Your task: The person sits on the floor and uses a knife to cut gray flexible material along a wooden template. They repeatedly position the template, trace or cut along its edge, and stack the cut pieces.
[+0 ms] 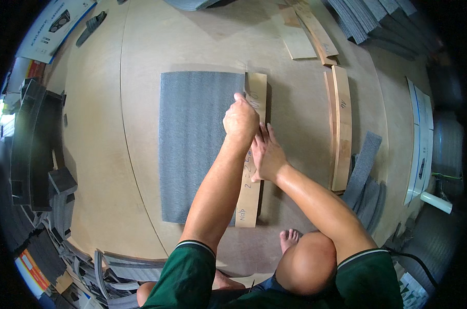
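Observation:
A grey foam sheet (189, 144) lies flat on the large board surface (94, 129), with a pale wooden strip (246, 206) bearing handwriting along its right side. My left hand (241, 117) is closed near the upper part of the seam between foam and strip, thumb toward the far edge; whatever it grips is hidden under the fingers. Lower and to the right, my right hand (267, 152) rests on the strip with its fingers stretched out and pointing away from me.
Loose wooden planks (342, 129) and grey foam strips (362, 170) lie at the right. Foam stacks (378, 20) are at the upper right, dark foam pieces (35, 144) along the left. My bare foot (289, 239) and bent knee are near the bottom.

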The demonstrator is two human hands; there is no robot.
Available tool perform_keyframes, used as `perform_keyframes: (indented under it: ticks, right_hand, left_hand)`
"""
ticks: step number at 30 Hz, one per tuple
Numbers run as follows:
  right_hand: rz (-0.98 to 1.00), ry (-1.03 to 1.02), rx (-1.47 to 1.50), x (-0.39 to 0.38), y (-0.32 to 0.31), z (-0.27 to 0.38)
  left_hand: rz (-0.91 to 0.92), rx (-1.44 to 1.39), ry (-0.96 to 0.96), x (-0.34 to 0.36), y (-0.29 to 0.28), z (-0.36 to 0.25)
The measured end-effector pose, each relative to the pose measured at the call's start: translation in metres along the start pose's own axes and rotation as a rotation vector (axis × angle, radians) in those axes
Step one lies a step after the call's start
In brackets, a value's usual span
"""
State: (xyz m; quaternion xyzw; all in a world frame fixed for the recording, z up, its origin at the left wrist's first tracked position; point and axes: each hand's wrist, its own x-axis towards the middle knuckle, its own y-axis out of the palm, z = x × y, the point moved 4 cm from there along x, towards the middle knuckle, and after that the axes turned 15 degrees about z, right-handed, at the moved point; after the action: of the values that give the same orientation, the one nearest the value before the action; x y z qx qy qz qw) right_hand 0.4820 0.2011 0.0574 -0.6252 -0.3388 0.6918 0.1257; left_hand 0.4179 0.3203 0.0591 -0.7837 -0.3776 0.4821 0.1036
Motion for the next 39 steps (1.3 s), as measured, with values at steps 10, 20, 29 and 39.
perform_keyframes:
  ticks: [10,20,29,39]
  right_hand:
    - [-0.096,-0.028,0.071,0.001,0.009,-0.008]
    - [-0.197,0.033,0.041,0.007,0.018,-0.004]
    - [-0.136,0.055,-0.007,-0.002,0.007,-0.002]
    - [-0.140,0.051,0.125,0.000,0.018,-0.002]
  left_hand:
    - [0.049,0.129,-0.033,0.024,0.002,0.000]
    - [0.127,0.114,-0.128,-0.112,0.094,0.099]
    - [0.250,0.066,-0.181,-0.270,0.180,0.197]
    - [0.177,0.219,-0.156,-0.417,0.247,0.270]
